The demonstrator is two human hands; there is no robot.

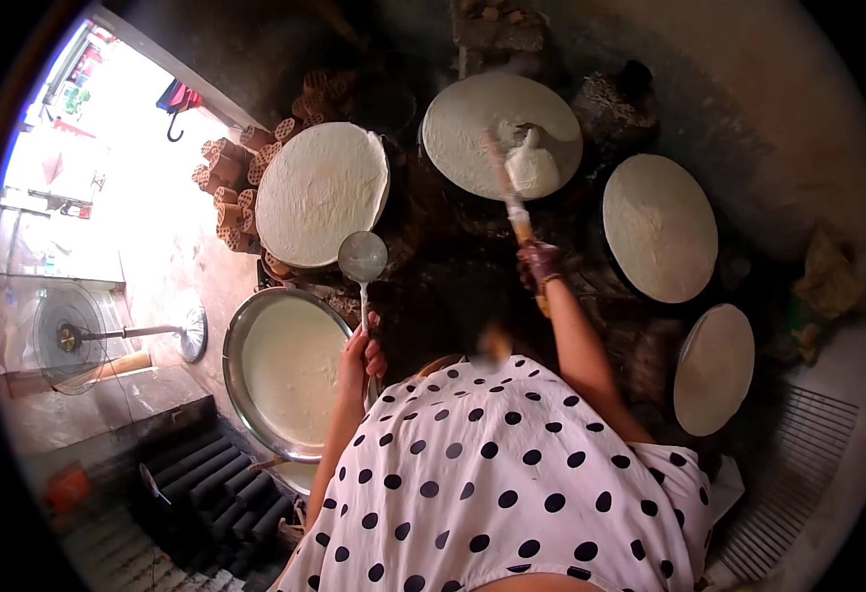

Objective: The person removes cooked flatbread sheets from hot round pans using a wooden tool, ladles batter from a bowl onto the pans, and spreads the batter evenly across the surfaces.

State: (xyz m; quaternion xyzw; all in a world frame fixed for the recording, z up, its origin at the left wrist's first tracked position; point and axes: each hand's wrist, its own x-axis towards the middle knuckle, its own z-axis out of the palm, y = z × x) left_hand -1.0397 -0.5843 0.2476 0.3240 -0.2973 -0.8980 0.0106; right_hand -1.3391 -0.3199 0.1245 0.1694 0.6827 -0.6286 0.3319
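My left hand (362,357) is closed around the handle of a metal ladle (362,259), its bowl beside the edge of a round pan of pale batter (323,192). Below it stands a wide metal basin (228,370) of creamy white batter (285,360). My right hand (540,264), in a dark glove, grips a long-handled spreader (520,222). The spreader's batter-coated head (532,170) lies over the top middle round pan (463,128), whose white layer has a dark gap near it. Motion blurs part of the handle.
Two more round pans, one upper (660,227) and one lower (714,370), stand at right. Used perforated briquettes (231,187) are piled at upper left, dark cylinders (221,483) at lower left. A standing fan (73,337) is at far left, a metal grille (798,474) at lower right.
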